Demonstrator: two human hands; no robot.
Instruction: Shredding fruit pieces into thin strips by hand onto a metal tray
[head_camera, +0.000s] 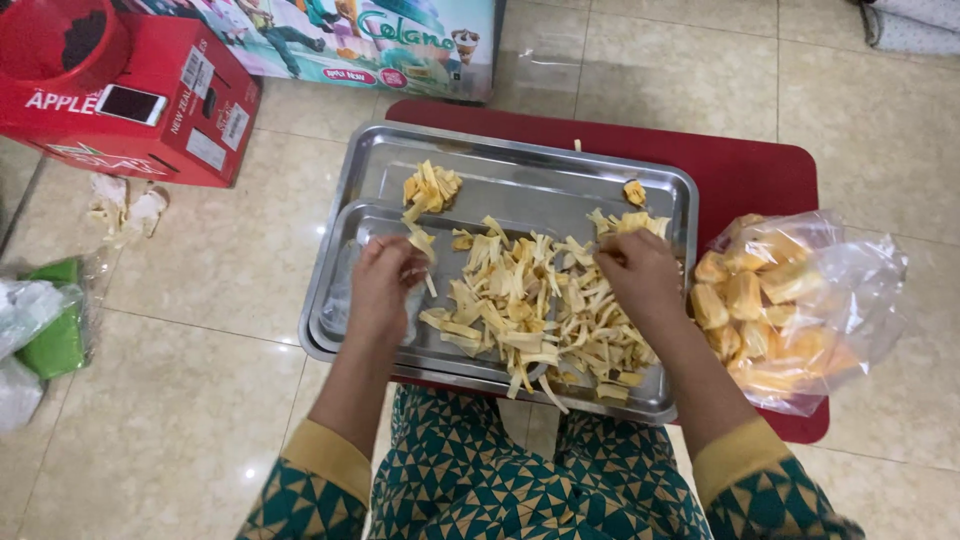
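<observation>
While the red tabletop (760, 170) is carrying everything over the tiled floor (190, 300), two stacked steel trays (520, 165) are sitting on it, the upper one holding a wide heap of pale jackfruit strips (530, 310). A clear bag of orange jackfruit pods (790, 310) is resting just beside the trays' right edge. The left hand (385, 285) is hovering over the heap's left side, its fingers pinching a few strips; the right hand (640, 275) is pressing into the heap, fingers curled among strips. Strips are lying close to the near rim, so I judge a careless sweep could be pushing some onto the lap.
</observation>
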